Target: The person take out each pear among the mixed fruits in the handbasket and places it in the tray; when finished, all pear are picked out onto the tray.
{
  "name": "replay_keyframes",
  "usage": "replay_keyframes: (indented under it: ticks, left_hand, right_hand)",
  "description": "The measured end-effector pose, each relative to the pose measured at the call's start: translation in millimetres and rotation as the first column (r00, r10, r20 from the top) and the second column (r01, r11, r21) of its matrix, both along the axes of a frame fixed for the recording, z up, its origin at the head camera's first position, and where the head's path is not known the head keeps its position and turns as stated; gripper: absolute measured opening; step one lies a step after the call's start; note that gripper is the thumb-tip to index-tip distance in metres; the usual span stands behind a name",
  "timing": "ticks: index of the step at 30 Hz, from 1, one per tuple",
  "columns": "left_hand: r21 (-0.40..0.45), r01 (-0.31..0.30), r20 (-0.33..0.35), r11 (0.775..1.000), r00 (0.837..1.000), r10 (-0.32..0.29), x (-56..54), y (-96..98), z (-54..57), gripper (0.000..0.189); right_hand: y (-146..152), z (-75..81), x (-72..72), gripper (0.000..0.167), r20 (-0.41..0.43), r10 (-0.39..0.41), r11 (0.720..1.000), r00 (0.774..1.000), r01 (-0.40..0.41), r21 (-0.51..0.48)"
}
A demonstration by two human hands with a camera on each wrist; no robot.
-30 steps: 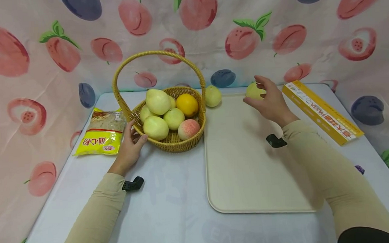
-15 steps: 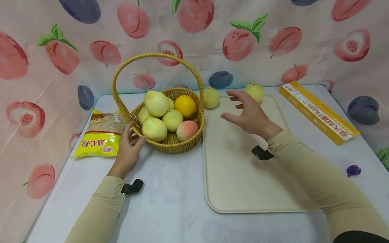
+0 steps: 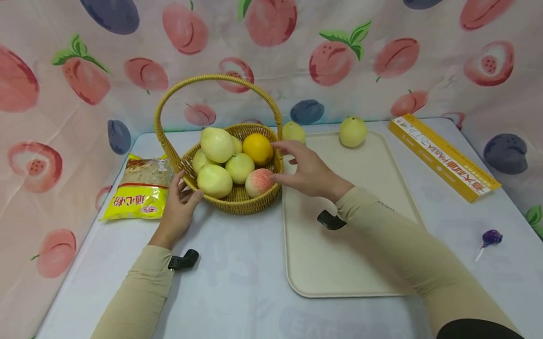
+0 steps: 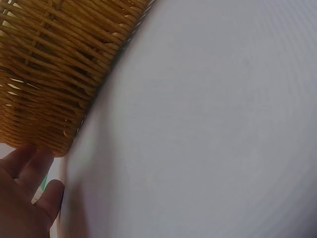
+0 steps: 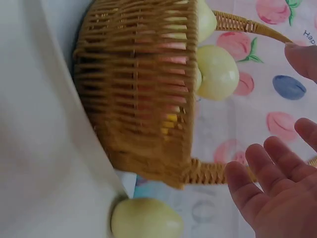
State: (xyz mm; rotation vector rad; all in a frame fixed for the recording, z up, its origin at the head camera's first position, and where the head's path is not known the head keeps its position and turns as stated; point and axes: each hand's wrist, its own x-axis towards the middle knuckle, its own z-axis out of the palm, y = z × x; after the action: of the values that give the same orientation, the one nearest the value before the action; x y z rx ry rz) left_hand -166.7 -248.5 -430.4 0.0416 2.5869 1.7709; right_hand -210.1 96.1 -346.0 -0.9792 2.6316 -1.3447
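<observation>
A wicker basket [image 3: 248, 205] with a tall arched handle holds several pale green pears [image 3: 215, 181], an orange [image 3: 258, 149] and a peach [image 3: 259, 182]. My left hand [image 3: 175, 214] rests against the basket's left side, its fingertips touching the weave, as the left wrist view also shows. At the right rim is my right hand [image 3: 310, 172], thumb and fingers spread, with nothing between them. Its thumb tip overlaps the peach in the head view. In the right wrist view, those fingers [image 5: 267, 171] stand apart beside the handle's base.
A beige tray [image 3: 348, 267] lies right of the basket. One pear [image 3: 353, 131] sits at its far edge and another [image 3: 293, 132] at its far left corner. A yellow pasta bag [image 3: 140, 188], a long pasta box [image 3: 444, 157] and a purple lollipop [image 3: 491, 238] flank these.
My right hand has moved left from beside the far pear, across the tray, to the basket's right rim. My left hand has stayed at the basket. The lollipop has come into full view.
</observation>
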Motion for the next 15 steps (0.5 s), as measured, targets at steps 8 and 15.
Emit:
replay_keyframes:
  ticks: [8,15]
  left_hand:
    - [0.002,0.004,0.003,1.0,1.0,-0.004,2.0,1.5,4.2,0.076]
    - [0.01,0.016,0.007,1.0,1.0,-0.016,13.1,12.1,27.4,0.075]
  right_hand:
    - [-27,-9.8,-11.3,0.069,0.039,0.042,0.999,0.998,-0.042,0.01]
    - [-44,-12.8,-22.9,0.071,0.111,0.009,0.999,0.994,-0.014,0.047]
